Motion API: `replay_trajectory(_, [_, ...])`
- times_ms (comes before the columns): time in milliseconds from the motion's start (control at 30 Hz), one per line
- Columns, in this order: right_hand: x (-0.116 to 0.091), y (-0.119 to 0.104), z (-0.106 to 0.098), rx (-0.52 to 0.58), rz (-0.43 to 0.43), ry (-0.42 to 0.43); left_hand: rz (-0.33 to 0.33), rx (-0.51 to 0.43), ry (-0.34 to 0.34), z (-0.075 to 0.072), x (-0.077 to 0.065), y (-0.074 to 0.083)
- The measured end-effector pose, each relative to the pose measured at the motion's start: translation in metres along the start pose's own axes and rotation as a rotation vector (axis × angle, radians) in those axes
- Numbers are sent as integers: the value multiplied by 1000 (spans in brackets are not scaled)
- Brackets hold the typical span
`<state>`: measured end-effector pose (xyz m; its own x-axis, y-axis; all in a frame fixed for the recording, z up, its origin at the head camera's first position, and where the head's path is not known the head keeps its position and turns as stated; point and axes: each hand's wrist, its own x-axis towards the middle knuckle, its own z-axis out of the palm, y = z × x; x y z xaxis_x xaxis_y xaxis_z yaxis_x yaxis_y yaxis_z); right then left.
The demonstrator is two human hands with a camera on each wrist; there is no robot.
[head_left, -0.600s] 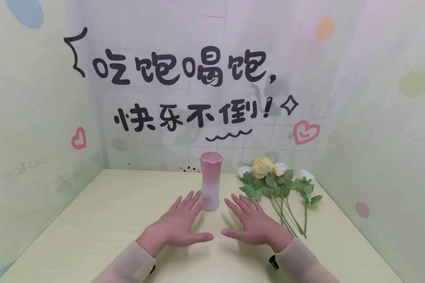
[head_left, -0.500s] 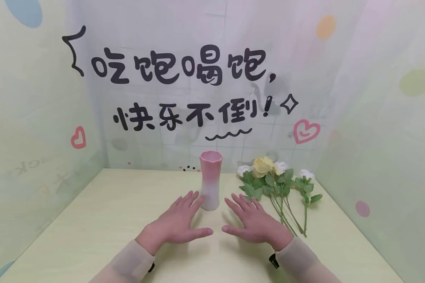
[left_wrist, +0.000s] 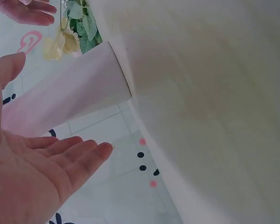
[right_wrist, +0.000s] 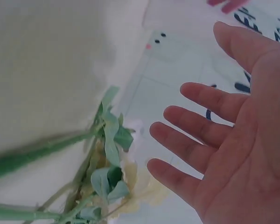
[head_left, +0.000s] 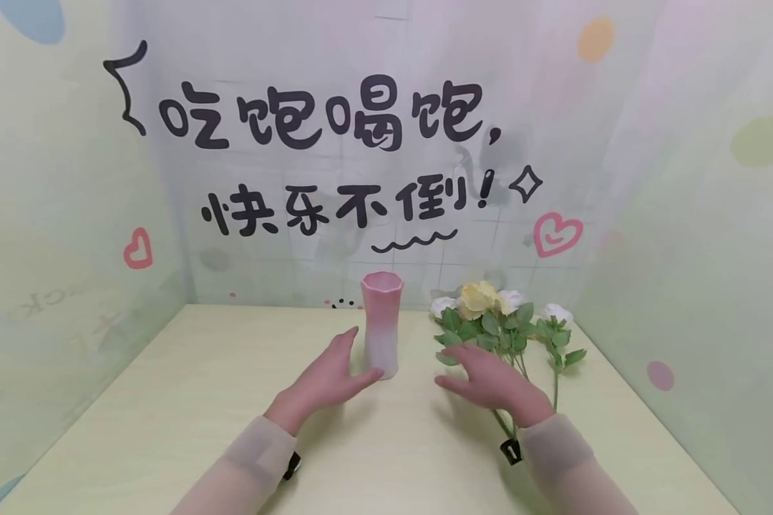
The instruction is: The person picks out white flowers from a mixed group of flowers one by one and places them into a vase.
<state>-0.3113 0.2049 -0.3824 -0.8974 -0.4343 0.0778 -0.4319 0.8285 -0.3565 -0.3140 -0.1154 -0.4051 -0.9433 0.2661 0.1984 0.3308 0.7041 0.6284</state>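
Observation:
A pink-to-white vase (head_left: pixel 382 322) with a scalloped rim stands upright on the table. My left hand (head_left: pixel 325 375) is right beside it on the left, thumb in front of the vase and fingers extended along its side. In the left wrist view the vase (left_wrist: pixel 74 88) lies between that hand's thumb and spread fingers. To the right, my right hand (head_left: pixel 499 383) hovers with nothing in it, over the stems of several artificial flowers (head_left: pixel 479 300). Seen from the right wrist, its fingers (right_wrist: pixel 191 140) are spread and relaxed, the leaves (right_wrist: pixel 112 182) off beyond their tips.
A single white flower (head_left: pixel 557 315) lies apart at the right of the bunch. The pale wooden table (head_left: pixel 187 408) is enclosed by printed curtain walls (head_left: pixel 283 286) at the back and both sides. A black tag (head_left: pixel 510 451) hangs under the right wrist.
My left hand has turned sideways and moved up to the vase. The right hand has turned too, shifting right and forward over the flower stems. The head view has tilted slightly.

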Motion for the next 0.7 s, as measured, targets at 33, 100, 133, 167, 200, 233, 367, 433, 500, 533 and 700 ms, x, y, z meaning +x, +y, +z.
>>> replay_trajectory(33, [1,2,-3,9,10,1,-8,-15,0,1,2,1])
replay_trajectory(100, [3,6,-8,25,27,5,-23,-42,2,2,8,2])
replay_trajectory(133, [4,7,-11,30,32,8,-29,-54,5,3,11,2])
replay_trajectory(167, [5,8,-13,35,33,10,-37,-69,7,5,14,3])
replay_trajectory(200, [6,8,-15,40,29,15,-38,-81,10,6,17,3])
replay_trajectory(233, [7,8,-17,53,34,18,-39,-93,15,7,20,3])
replay_trajectory(367, [9,8,-22,75,45,23,-32,-126,37,12,31,4])
replay_trajectory(433, [10,8,-23,85,59,21,-27,-144,48,14,36,5])
replay_trajectory(500, [11,9,-26,91,66,19,-24,-160,57,16,41,6])
replay_trajectory(533, [11,9,-27,97,68,21,-22,-170,61,17,43,6])
replay_trajectory(700, [12,15,-34,122,59,30,-17,-190,67,22,48,7])
